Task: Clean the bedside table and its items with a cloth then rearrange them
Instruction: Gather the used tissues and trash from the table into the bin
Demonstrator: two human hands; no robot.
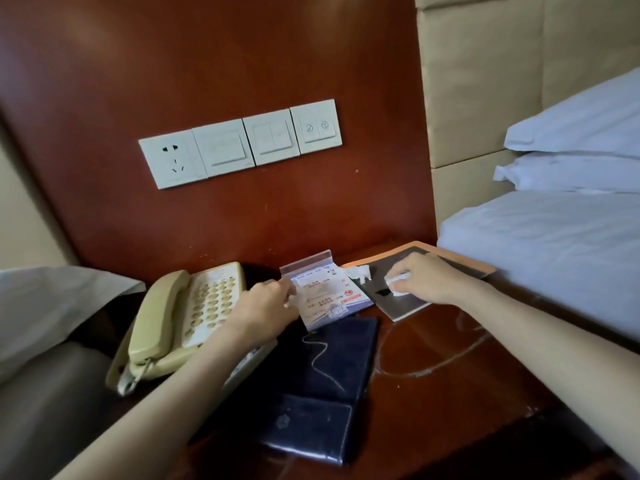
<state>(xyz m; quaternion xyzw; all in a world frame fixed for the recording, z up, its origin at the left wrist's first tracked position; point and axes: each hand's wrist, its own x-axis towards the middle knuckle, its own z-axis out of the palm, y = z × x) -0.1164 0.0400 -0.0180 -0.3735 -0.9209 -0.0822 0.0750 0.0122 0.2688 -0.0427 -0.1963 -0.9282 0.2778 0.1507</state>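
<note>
Our left hand (266,303) pinches the card stand (329,292) by its left edge, probably to steady it beside the telephone (194,306). Our right hand (426,278) curls its fingers round the cloth (398,285), pressing it onto the booklet (405,308) at the bedside table's (450,358) far right to wipe it.

Bedside table (491,396), glossy red-brown wood (white smears (429,370) ring the bare part). On it: beige telephone (180,323) left, leaflet stand (325,296) centre-back, dark blue folder (322,386) front, grey booklet (403,306) right-back.
</note>
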